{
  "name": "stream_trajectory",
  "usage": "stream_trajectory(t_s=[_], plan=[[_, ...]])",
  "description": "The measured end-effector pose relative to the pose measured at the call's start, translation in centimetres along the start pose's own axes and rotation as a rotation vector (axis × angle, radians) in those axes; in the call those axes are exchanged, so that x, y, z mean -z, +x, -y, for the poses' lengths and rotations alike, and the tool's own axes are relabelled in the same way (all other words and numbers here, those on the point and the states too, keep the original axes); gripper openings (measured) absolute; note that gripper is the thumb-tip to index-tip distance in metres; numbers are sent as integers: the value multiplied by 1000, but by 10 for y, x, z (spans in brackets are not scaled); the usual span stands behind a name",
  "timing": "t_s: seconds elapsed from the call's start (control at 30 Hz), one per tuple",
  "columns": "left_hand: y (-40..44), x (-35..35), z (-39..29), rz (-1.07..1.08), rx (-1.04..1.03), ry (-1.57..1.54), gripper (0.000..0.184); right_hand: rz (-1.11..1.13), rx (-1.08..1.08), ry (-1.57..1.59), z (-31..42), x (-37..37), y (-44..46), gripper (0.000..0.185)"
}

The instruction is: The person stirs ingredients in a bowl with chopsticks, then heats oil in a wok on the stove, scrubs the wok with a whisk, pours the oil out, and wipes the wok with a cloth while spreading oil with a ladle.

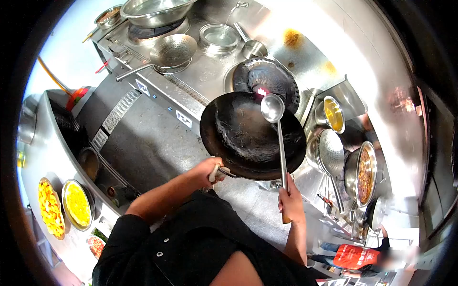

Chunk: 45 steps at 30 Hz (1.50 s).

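My left hand (208,170) is closed around the near rim of a large black wok (245,131), with a folded pale cloth (215,173) in its grip. The wok is held up in front of the burner (281,81), and its dark inner surface shines. A long-handled steel ladle (273,108) is in my right hand (292,202), fingers wrapped round the wooden end of its handle. The ladle's bowl hangs over the far right part of the wok; whether they touch I cannot tell.
On the stove stand a perforated strainer (174,51), a large basin (155,13) and a saucepan (254,49). To the right are a bowl of yellow liquid (334,114) and another strainer (330,151). Trays of chopped food (51,208) sit left. A person in a red apron (355,256) stands lower right.
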<state>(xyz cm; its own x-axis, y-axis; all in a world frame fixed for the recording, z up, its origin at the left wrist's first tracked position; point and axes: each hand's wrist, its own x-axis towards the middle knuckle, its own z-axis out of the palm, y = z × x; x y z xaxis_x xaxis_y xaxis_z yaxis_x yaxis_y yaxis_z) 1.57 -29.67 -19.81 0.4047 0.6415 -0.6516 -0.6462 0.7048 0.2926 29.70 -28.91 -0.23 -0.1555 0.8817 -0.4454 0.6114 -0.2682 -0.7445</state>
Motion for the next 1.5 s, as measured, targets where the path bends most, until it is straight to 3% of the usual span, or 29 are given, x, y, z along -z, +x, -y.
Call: stream_trajectory(t_s=[0.1,0.2,0.23,0.37,0.5,0.63,0.77,0.9,1.03,1.07,1.17,1.2,1.27,1.5], plan=[[-40,-19,-32,5,13,116,21,13,-54,138,-11,13,-13,62],[-45,-16,-59,68,151,25,21,-7,-70,167,-18,17,-22,61],[-55,-30,-63,-169,44,100,16,-3,-67,191,-26,18,-22,60],[-105,-79,-91,-360,-146,220,9,-5,-42,306,-46,12,-16,60],[-109,-86,-94,-526,-333,406,17,14,-70,293,-61,2,2,60],[-92,-47,-86,-628,-415,652,23,62,-91,358,-70,-7,17,61],[-35,2,-54,-700,-804,649,26,87,-66,334,-71,-11,30,62],[38,61,-23,-584,-893,608,34,54,-54,273,-77,-16,43,62],[110,76,3,-445,-717,491,31,-6,-98,133,-71,-8,51,62],[95,38,-7,-538,-355,426,30,-18,-98,131,-69,-4,50,63],[124,39,8,-272,-303,243,26,-53,-127,87,-63,7,45,63],[127,35,19,-142,-373,151,26,-67,-118,106,-64,10,43,63],[128,27,23,-64,-306,119,21,-106,-131,18,-66,16,43,63],[120,14,45,-85,-203,117,21,-126,-100,-263,-60,40,47,62]])
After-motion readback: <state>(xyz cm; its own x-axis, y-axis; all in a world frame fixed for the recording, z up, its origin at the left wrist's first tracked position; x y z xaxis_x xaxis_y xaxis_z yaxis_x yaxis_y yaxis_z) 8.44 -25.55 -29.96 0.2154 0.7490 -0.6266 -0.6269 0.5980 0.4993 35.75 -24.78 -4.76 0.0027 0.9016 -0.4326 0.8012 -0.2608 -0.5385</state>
